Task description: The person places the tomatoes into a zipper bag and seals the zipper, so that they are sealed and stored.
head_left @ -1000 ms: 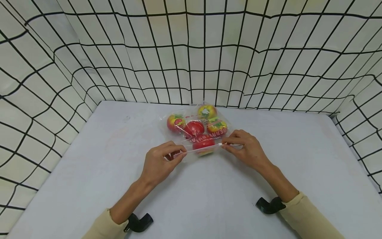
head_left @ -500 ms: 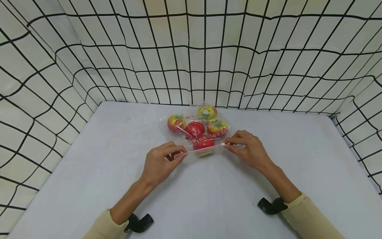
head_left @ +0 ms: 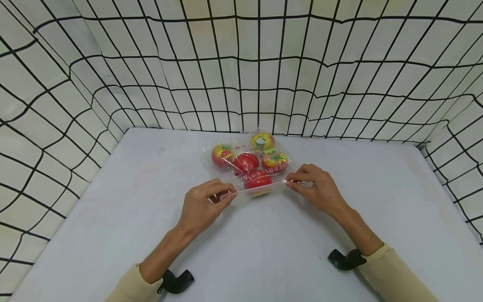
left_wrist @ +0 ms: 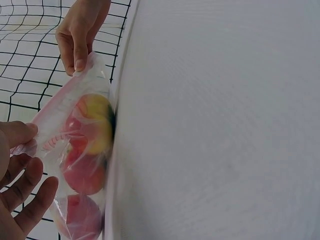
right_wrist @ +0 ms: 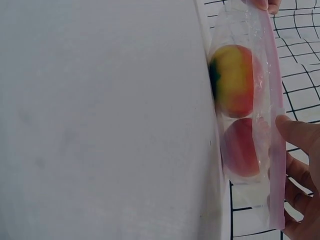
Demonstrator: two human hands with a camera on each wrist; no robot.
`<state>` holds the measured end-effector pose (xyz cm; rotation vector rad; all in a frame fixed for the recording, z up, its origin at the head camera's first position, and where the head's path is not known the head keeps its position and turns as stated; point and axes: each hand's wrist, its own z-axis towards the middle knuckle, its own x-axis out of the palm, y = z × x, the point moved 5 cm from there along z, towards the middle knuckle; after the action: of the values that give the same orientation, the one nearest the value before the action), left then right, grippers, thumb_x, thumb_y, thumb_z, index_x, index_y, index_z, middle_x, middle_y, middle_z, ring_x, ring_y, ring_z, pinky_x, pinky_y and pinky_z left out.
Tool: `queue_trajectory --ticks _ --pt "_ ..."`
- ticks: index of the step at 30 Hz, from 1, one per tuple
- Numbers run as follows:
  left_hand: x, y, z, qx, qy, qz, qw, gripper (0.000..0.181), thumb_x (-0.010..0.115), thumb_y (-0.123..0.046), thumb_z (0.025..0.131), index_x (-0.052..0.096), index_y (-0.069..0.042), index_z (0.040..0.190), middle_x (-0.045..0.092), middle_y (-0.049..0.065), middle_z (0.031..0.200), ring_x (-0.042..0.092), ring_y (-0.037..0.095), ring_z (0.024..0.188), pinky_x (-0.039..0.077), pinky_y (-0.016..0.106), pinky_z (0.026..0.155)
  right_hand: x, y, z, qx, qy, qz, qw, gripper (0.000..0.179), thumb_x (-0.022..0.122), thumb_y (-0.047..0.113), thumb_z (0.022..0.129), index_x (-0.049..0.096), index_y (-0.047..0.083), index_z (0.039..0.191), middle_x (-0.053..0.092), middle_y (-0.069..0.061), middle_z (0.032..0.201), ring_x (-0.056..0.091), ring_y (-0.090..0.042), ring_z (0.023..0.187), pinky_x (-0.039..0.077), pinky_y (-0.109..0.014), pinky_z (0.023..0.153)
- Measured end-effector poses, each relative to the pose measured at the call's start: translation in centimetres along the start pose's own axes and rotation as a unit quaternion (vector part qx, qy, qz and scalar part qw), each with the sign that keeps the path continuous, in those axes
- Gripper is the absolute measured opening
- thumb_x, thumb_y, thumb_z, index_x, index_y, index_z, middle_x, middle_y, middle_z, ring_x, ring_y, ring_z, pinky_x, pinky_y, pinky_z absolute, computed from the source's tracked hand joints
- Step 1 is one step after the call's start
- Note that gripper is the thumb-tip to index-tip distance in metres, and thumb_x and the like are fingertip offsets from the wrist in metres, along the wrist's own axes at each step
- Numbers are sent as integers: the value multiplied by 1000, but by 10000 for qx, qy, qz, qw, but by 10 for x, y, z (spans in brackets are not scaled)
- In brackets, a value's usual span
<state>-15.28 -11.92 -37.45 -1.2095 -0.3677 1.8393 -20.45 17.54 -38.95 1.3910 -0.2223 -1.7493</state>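
Observation:
A clear zip bag (head_left: 233, 179) with red lettering lies near the far side of the table, holding several red-and-yellow fruits (head_left: 246, 162) that look like apples. My left hand (head_left: 205, 205) pinches the left end of its zip edge between thumb and fingers. At the other side, my right hand (head_left: 318, 191) pinches the edge at a small white slider (head_left: 284, 181). Between the hands the edge is stretched nearly straight. From the right wrist view, the pinkish zip strip (right_wrist: 276, 75) runs under the right thumb (right_wrist: 295, 130) and continues past it.
A white table (head_left: 241, 251) spreads beneath the bag. Black netting (head_left: 258, 58) hangs over white walls at the back and both sides, close behind the bag. Black curved pieces (head_left: 177, 282) are fixed at both beige sleeves (head_left: 396, 274).
My right hand has moved slightly to the right along the zip edge, and the white slider has gone with it. The left hand and the fruits stay in place.

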Motion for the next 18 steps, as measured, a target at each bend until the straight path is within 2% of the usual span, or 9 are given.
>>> queue_trajectory --ticks 18 --pt "-1 1 -1 -34 12 23 10000 16 86 -12 85 83 -18 100 73 -6 81 58 4 69 56 21 62 -8 -6 -3 -152 -196 -128 9996 19 86 10 84 84 15 102 68 2 89 55 -9 90 53 -39 72"
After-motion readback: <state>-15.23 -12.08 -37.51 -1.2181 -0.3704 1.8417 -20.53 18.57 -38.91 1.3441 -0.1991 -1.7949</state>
